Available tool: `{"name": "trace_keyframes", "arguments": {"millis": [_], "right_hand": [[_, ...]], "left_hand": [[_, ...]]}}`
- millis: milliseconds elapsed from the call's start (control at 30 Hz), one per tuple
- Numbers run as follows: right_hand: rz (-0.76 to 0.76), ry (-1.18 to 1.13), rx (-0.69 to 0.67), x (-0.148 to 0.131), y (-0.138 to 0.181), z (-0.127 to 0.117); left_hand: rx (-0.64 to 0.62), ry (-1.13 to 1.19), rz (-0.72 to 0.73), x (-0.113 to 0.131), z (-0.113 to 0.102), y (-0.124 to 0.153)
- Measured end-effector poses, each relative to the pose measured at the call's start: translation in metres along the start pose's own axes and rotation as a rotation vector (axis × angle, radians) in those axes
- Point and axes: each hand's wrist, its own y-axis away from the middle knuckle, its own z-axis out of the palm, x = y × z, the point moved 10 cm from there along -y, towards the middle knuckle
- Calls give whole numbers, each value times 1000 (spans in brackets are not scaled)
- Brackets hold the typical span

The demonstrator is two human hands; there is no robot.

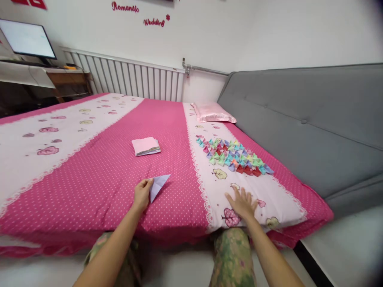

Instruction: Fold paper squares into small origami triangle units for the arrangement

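1. Pink-and-white patterned fabric bedcover (179,119): supports all paper items.
2. Multicoloured folded-paper cluster (233,157): right.
3. Right hand (243,203): near right; fingers spread, released.
4. Left hand (143,194): near left; fingers pinching item 6.
5. Square pink-topped paper stack (145,145): beyond left hand.
6. Lilac folded-paper triangle (158,185): near centre.

Left forearm (115,247) bare, slanting far and right; left grip (143,194) in pinch, fingers (142,184) curled. Right forearm (271,253) bare, slanting far and left; right grip (243,205) palm down, fingers splayed. Knees (233,249) bent, apart.
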Motion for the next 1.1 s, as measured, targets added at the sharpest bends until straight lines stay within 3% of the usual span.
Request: {"name": "trace_keyframes", "arguments": {"millis": [67, 133, 600, 867, 1100], "right_hand": [[90, -21, -14, 28, 2, 4], [86, -29, -5, 37, 3, 6], [96, -61, -24, 41, -6, 18], [110, -43, 12, 43, -3, 17], [100, -30, 54, 45, -3, 20]], "left_hand": [[9, -28, 25, 7, -11, 5], [21, -44, 53, 12, -17, 7], [10, -5, 139, 4, -19, 7], [-28, 88, 103, 0, -17, 9], [-107, 168, -16, -8, -12, 5]]}}
